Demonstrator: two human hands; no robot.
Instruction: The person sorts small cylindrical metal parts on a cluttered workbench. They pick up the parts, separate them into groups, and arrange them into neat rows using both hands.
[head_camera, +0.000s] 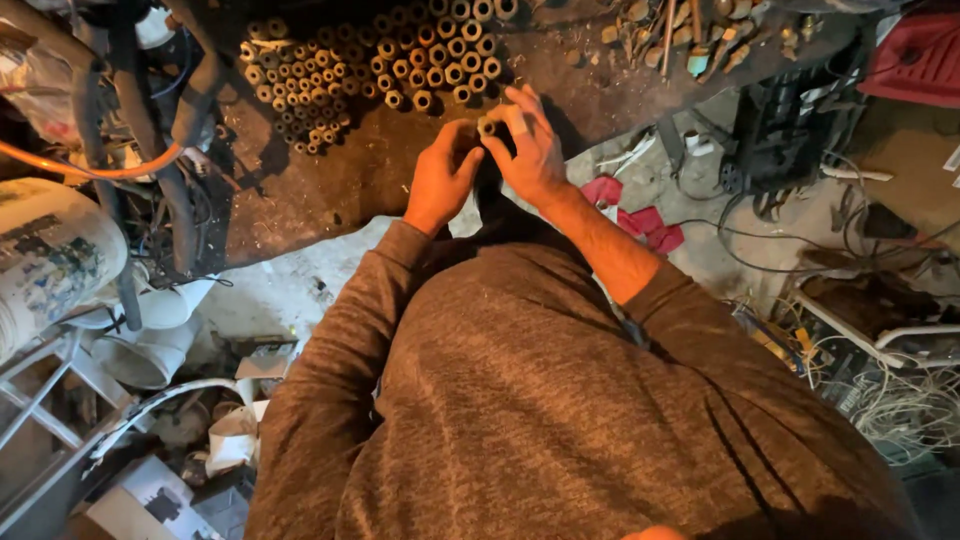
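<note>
**Handling one short metal tube at the worktop edge**

Holding a short, hollow, rust-coloured metal tube piece (487, 126) between both hands, just in front of the stacked rows of similar cut tube pieces (375, 70) on the dark, stained worktop (300, 190). Pinching it with the right hand (530, 145); pressing the left hand (442, 178) close, fingers curled, grip partly hidden. Judging next: keeping the pinch steady and the open end aligned with the rows.

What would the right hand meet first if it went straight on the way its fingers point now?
Most likely the cluster of upright metal tubes on the workbench. The right hand, pinching a short tube piece together with the left hand, points up the bench toward them, though depth is unclear.
</note>
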